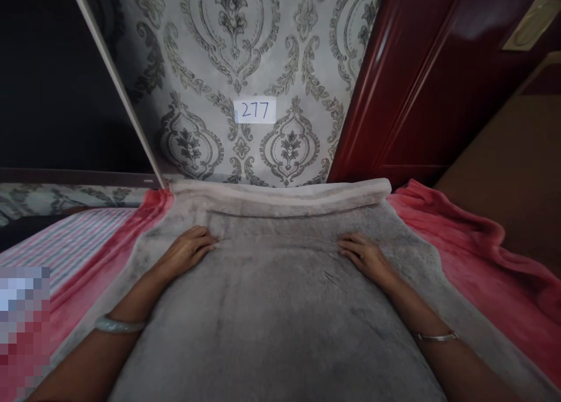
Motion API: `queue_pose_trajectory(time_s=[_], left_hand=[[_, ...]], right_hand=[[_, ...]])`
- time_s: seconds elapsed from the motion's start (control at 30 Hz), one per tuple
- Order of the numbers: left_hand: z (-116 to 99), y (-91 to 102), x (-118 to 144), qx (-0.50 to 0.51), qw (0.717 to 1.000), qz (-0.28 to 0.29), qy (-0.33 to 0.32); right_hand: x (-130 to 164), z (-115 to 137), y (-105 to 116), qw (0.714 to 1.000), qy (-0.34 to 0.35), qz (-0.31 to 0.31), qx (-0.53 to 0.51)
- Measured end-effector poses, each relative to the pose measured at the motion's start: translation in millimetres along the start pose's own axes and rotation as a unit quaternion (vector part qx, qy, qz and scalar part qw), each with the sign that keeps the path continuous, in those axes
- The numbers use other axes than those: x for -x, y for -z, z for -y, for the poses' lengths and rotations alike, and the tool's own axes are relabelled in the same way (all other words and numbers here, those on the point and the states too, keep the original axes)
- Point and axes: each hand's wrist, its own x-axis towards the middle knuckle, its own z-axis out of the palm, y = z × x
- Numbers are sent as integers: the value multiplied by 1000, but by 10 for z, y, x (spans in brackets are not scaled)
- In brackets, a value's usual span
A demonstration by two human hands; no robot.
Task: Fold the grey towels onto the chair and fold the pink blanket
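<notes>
A grey plush blanket (272,308) lies spread out in front of me, reaching from my body towards the wall. Its far end is turned over into a low, pale fold (280,194). On the left part of the blanket rests my left hand (190,250), fingers stretched towards the middle. My right hand (364,255) lies opposite on the right part, its fingers slightly apart and pointing inward. Both hands touch the fabric just short of the fold, and a faint crease runs between them. The undersides of the fingers are hidden.
Beneath the blanket lies a pink-red cover (473,262), showing on both sides. A striped cloth (87,238) is at the left, below a large dark screen (65,92). Behind stands a patterned wall with a paper label (255,110) reading 277. A dark red cabinet (407,80) rises at right.
</notes>
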Motion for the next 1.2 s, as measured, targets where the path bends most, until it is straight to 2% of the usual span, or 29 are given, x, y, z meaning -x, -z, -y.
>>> queue_pose_trajectory(time_s=[0.2,0.4,0.63,0.8,0.93,1.03,1.2], left_hand=[[-1,32,-39,38,998,-47,31],[30,14,-3,41,997,-1,58],[230,285,193,25,989,16,143],[335,312,242,1,992,40,117],[294,340,215,-7,994,13,112],[215,455,173,-9,993,0,119],[20,748,134,-18,993,-23,117]], right_hand=[[-15,12,10,999,-34,-22,-11],[-9,-32,40,998,-47,2,-37],[195,-333,326,996,-89,15,-18],[296,-553,367,994,-107,3,10],[276,-490,295,992,-125,-15,30],[258,-369,295,989,-136,-45,33],[250,-151,510,983,-155,-99,25]])
